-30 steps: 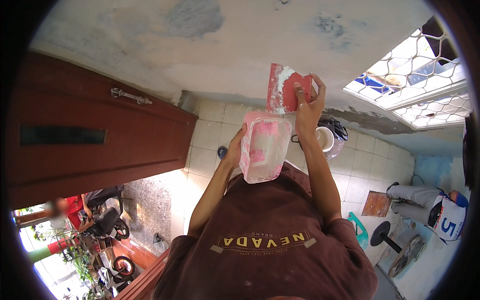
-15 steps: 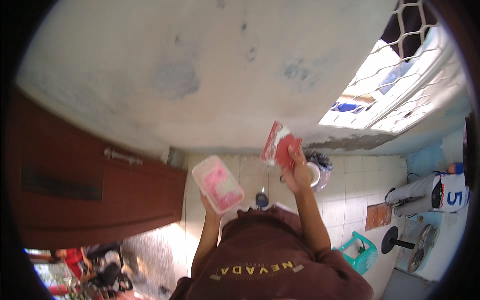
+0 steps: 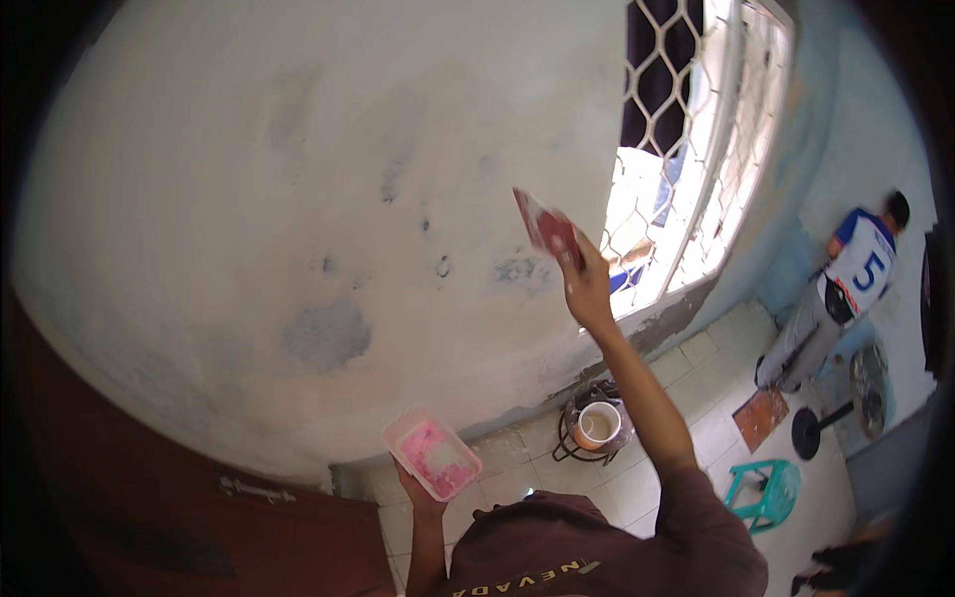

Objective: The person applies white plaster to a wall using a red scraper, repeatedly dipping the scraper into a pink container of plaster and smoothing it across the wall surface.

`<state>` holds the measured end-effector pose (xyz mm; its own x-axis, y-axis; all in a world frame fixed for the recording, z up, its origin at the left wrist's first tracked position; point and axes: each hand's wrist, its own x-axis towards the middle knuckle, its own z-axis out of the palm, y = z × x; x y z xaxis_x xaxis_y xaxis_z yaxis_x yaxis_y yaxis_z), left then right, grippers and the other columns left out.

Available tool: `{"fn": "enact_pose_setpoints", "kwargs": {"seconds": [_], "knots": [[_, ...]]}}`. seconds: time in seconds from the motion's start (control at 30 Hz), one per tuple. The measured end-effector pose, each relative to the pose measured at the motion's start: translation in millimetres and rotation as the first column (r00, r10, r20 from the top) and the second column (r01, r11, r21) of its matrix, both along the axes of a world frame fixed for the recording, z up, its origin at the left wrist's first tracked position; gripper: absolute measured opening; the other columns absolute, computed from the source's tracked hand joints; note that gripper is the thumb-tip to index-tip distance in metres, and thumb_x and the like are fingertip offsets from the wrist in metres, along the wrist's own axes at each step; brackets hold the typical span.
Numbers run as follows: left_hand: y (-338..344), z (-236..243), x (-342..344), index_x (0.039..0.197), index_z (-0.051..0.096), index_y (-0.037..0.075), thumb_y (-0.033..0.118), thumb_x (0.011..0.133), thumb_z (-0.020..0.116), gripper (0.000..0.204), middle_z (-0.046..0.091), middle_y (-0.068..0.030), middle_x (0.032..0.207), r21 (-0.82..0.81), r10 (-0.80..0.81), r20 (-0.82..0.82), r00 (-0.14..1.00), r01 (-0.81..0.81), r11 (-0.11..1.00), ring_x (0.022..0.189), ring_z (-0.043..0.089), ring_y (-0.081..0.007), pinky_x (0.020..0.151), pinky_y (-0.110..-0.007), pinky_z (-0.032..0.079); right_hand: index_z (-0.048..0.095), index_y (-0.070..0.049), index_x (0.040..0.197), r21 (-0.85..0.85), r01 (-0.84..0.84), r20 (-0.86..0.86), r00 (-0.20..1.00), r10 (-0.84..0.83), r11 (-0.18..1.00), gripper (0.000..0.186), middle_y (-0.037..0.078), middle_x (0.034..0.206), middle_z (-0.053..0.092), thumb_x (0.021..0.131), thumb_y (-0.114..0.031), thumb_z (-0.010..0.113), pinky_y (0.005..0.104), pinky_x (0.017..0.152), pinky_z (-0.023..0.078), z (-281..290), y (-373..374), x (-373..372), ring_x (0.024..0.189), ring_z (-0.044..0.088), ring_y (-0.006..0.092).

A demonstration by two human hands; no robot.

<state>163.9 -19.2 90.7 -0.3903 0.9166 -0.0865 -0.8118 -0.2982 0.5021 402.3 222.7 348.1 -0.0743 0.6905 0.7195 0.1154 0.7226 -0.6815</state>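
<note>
1. On the brown shirt of the person, yellow lettering is printed across the chest; it appears upside down and is partly cut by the lower edge.
2. At the right side, a co-worker stands facing the far wall. The white jersey with blue sleeves carries one large dark blue number on its back, and smaller print above it.
3. The translucent, rectangular tub is at the lower middle, in front of the wall and above the tiled floor. Inside it are pink smears and a whitish patch; the pink is strongest along the bottom and sides.
4. A round pail with a white rim stands near the base of the wall, beside a dark metal frame. Its inside looks pale, but I cannot tell what it contains.
5. The left hand is grasping the tub at its lower left side, low and near the body, with the open top turned toward the camera.
6. The right hand is gripping a flat red scraper, thumb on its face. This arm is stretched forward and upward, almost straight. The scraper is before the wall, left of the window grille; I cannot tell if it touches the surface.
</note>
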Motion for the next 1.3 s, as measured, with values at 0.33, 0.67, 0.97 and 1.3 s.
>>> {"fn": "enact_pose_setpoints", "kwargs": {"seconds": [0.33,0.67,0.97,1.3], "knots": [[-36,-1,-41,0.146,0.048,0.011,0.051,0.105,0.046,0.058,0.058,-0.0065,0.138,0.056,-0.074,0.008,0.997,0.073,0.996,0.122,0.06,-0.0268,0.102,-0.049,0.053,0.057,-0.004,0.142,0.201,0.693,-0.332,0.713,-0.617,0.693,0.039,0.017,0.136,0.065,0.103,-0.005,0.052,0.0413,0.104,0.05,166,181,8,0.122,0.065,0.0339],[-28,19,-21,0.143,0.05,0.009,0.047,0.106,0.046,0.054,0.06,-0.0074,0.133,-0.028,0.012,-0.177,0.984,-0.017,0.999,0.121,0.06,-0.0265,0.102,-0.047,0.053,0.059,-0.008,0.143,0.432,0.547,-0.21,0.834,-0.51,0.717,0.047,0.02,0.11,0.074,0.097,0.002,0.053,0.0379,0.076,0.056,114,115,-49,0.085,0.073,0.0335],[16,-5,38,0.141,0.054,0.012,0.054,0.106,0.04,0.056,0.062,-0.0065,0.132,-0.03,-0.125,0.062,0.99,0.127,0.991,0.122,0.06,-0.0286,0.103,-0.053,0.052,0.061,-0.001,0.133,0.535,0.756,-0.289,0.583,-0.759,0.377,0.044,0.02,0.124,0.068,0.09,-0.002,0.056,0.0482,0.085,0.057,191,203,-29,0.102,0.07,0.0389],[79,4,176,0.14,0.054,0.011,0.054,0.104,0.042,0.057,0.065,-0.0086,0.128,-0.005,-0.015,0.076,0.997,0.015,1.0,0.115,0.065,-0.0296,0.098,-0.053,0.056,0.063,-0.004,0.131,0.627,0.661,-0.382,0.722,-0.576,0.413,0.045,0.019,0.123,0.069,0.086,-0.003,0.062,0.0428,0.075,0.06,207,193,41,0.101,0.071,0.0362]]}}
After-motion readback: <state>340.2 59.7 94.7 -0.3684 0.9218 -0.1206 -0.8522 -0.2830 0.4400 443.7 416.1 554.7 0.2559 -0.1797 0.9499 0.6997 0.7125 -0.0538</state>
